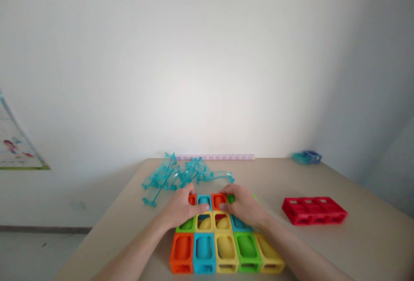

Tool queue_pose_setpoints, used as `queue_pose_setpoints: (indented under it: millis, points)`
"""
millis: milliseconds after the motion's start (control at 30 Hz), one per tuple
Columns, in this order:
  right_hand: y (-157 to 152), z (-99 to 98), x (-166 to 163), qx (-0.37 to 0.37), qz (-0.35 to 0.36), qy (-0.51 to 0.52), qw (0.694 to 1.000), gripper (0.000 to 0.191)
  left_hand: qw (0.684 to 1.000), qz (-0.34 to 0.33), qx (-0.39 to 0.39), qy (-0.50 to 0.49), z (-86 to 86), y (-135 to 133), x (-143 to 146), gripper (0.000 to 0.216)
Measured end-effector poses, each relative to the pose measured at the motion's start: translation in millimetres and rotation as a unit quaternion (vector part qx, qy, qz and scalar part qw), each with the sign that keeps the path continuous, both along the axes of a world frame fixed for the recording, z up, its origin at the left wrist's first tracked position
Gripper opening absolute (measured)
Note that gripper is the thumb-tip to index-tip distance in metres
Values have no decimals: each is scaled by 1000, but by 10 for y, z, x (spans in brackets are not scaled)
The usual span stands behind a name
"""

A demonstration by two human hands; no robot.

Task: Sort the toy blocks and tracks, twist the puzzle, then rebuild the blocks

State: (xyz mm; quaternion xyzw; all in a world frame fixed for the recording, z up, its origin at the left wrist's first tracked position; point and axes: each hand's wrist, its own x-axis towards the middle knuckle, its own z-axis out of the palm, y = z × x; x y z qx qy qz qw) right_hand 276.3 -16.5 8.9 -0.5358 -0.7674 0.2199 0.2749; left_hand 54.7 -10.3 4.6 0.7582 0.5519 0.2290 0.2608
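While both forearms are stretched forward over the beige bench [323,177], the left hand [181,207] and the right hand [244,206] are laid palm down on a flat grid of hollow plastic blocks in orange, blue, yellow and green [223,251]. The fingers of both hands are curled loosely over the far rows of the grid, with thumbs pointed inward toward each other; nothing is lifted, and whether any single block is pinched cannot be told. The grid is set near the front edge of the bench, directly before the person, and its nearest row is left uncovered. Just beyond the hands, a heap of clear turquoise plastic track pieces [174,175] is seen. Well to the right, a row of three joined red hollow blocks [313,209] is laid flat. At the far right corner, small teal and blue blocks [307,157] are placed, and a pale lilac strip [215,156] is run along the far edge, against the white wall [207,56].
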Motion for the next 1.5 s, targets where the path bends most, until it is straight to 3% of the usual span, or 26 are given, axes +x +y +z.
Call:
queue_pose_setpoints:
  millis: [433, 600, 700, 967, 1133, 1500]
  points:
    - [-3, -50, -12, 34, 21, 126, 991, 12, 1000, -1, 1, 0, -8, 4, -3, 42]
    - [-13, -25, -36, 69, 25, 246, 966, 29, 1000, -3, 5, -1, -12, -1, -7, 43]
    - [-28, -19, -36, 66, 57, 303, 949, 28, 1000, -4, 21, 7, -17, -2, -7, 44]
    - [-182, 23, 3, 68, 184, 130, 972, 27, 988, 72, 122, 66, 2, 92, -97, 43]
    - [-213, 89, -20, 61, 207, 97, 972, 27, 987, 19, 139, 84, -19, 89, -83, 30]
    - [-185, 118, -40, 65, 246, 111, 961, 22, 988, -7, 152, 12, -10, 24, -36, 21]
